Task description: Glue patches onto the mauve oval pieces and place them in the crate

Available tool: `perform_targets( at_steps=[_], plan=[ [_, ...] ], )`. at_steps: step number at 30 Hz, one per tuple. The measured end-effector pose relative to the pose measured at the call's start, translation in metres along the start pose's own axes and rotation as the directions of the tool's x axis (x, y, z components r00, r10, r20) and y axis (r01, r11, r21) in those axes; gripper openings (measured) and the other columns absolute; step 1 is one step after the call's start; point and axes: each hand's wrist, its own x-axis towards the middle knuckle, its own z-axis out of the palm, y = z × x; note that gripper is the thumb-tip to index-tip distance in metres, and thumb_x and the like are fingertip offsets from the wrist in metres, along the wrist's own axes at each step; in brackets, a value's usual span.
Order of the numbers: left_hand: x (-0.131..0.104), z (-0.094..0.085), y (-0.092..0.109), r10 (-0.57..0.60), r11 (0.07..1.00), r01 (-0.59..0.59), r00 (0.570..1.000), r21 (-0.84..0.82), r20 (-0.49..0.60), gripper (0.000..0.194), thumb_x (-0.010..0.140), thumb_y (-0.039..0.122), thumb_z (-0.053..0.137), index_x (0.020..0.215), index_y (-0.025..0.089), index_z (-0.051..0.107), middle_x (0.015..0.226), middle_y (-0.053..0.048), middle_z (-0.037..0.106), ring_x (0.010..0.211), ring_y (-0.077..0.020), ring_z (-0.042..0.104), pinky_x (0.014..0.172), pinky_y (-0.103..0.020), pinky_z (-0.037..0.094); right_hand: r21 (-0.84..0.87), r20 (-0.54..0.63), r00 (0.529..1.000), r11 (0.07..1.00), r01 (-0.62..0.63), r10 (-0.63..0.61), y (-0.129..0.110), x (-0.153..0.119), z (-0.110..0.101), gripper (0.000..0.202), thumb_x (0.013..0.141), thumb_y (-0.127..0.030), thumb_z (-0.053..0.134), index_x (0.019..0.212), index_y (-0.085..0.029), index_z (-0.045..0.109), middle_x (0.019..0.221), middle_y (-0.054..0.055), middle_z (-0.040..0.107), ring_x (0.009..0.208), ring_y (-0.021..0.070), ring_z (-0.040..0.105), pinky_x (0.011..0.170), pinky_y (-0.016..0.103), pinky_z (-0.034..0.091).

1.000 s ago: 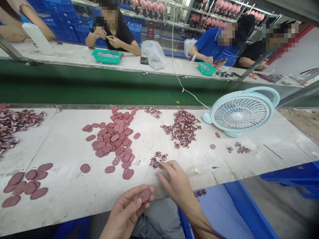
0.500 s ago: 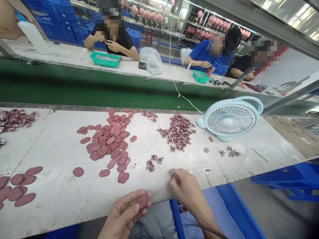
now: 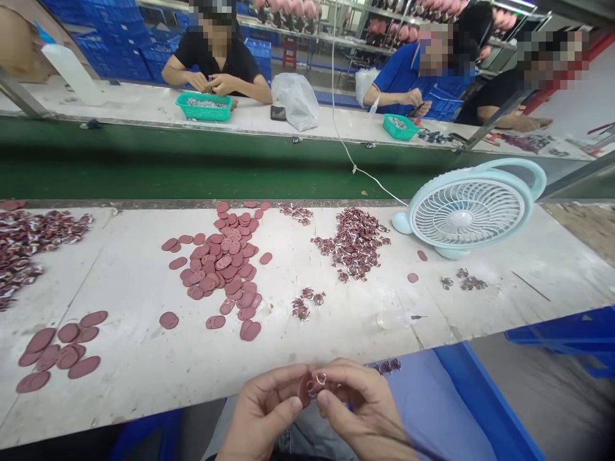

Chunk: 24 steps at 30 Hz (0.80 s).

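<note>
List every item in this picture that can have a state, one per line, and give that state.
Left hand: pinching a maroon oval piece.
Right hand: holding a small ring-shaped part against it.
Desk fan: upright, plugged into a white cable.
Pile of oval pieces: loose on the table.

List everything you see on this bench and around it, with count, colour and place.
oval discs: one big pile, dusty red, middle of the white bench
larger ovals: about ten, dusty red, near left
small clips: one heap, dark red and white, beside the fan; another heap at far left; a few near the middle
desk fan: one, pale blue, right, white cable behind it
conveyor belt: one, green, beyond the bench
trays: two, green, far bench
plastic bag: one, clear, far bench
co-workers: three, seated across
crate: one, blue, below the bench edge
left hand: holds one red disc
right hand: pinches a small clip against that disc
</note>
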Motion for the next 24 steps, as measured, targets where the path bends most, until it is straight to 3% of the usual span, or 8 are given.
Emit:
perform_targets(
  at_steps=[6,10,15,22,24],
  plan=[
    [0.001,-0.001,-0.003,0.004,0.999,-0.003,1.000,0.032,-0.010,0.024,0.063,0.040,0.094,0.085,0.035,0.085,0.090,0.005,0.090,0.104,-0.0402,0.078,0.095,-0.047,0.059,0.026,0.128,0.992,0.999,-0.028,0.025,-0.012,0.004,-0.004,0.021,0.083,-0.025,0.071,0.094,-0.037,0.083,0.082,0.002,0.080,0.069,0.0213,0.075,0.055,0.031,0.060],
    [0.003,-0.003,-0.005,0.001,1.000,-0.001,1.000,0.016,0.000,0.015,0.064,0.037,0.094,0.066,0.029,0.081,0.093,0.000,0.090,0.101,-0.0395,0.079,0.095,-0.048,0.060,-0.023,0.185,0.981,0.998,-0.062,0.065,-0.024,0.010,-0.010,0.019,0.084,-0.027,0.072,0.096,-0.037,0.083,0.084,0.002,0.081,0.074,0.0219,0.076,0.061,0.032,0.062],
    [0.003,-0.005,-0.009,0.075,0.996,-0.075,0.997,0.040,-0.010,0.020,0.064,0.041,0.094,0.061,0.025,0.082,0.092,-0.010,0.089,0.098,-0.0391,0.080,0.093,-0.048,0.061,-0.024,0.194,0.968,0.987,-0.158,0.160,-0.030,0.010,-0.014,0.010,0.083,-0.032,0.075,0.089,-0.033,0.084,0.086,0.002,0.082,0.078,0.0222,0.075,0.069,0.033,0.063],
    [0.006,-0.007,-0.017,0.108,0.990,-0.108,0.994,0.092,0.010,0.017,0.069,0.040,0.091,0.060,0.029,0.082,0.093,-0.007,0.089,0.097,-0.0358,0.080,0.092,-0.046,0.063,0.112,0.183,0.971,0.977,-0.179,0.156,-0.018,0.010,-0.009,0.013,0.082,-0.035,0.078,0.092,-0.029,0.085,0.087,0.005,0.082,0.078,0.0214,0.076,0.066,0.029,0.061],
    [0.007,-0.007,-0.021,0.126,0.985,-0.127,0.992,0.117,0.016,0.016,0.069,0.042,0.090,0.061,0.030,0.083,0.097,-0.007,0.089,0.090,-0.0335,0.080,0.083,-0.043,0.065,0.150,0.172,0.972,0.971,-0.187,0.161,-0.015,0.008,-0.008,0.015,0.082,-0.035,0.079,0.093,-0.028,0.085,0.090,0.008,0.083,0.081,0.0225,0.076,0.067,0.030,0.061]
  ],
)
